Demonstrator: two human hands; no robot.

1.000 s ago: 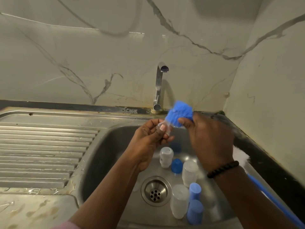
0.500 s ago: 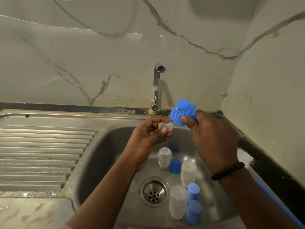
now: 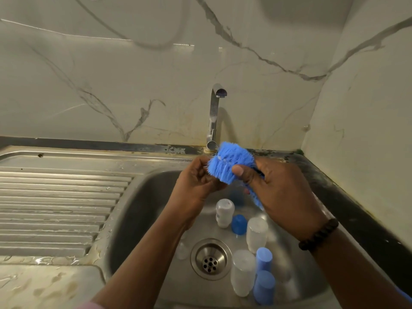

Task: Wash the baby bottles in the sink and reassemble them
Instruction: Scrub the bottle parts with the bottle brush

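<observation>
Right hand (image 3: 281,192) gripped a blue bristle brush (image 3: 229,161), thumb pressed on the bristles. Left hand (image 3: 198,181) was curled against the brush head; what it pinched was hidden, cannot tell. Both were above the steel sink (image 3: 133,208), just in front of the tap (image 3: 214,117). In the basin, three frosted baby bottles (image 3: 224,212) stood upturned beside blue caps (image 3: 239,224), crowded right of the drain (image 3: 210,259). Basin left of the drain was bare. Ribbed drainboard (image 3: 58,208) lay left, wet.
</observation>
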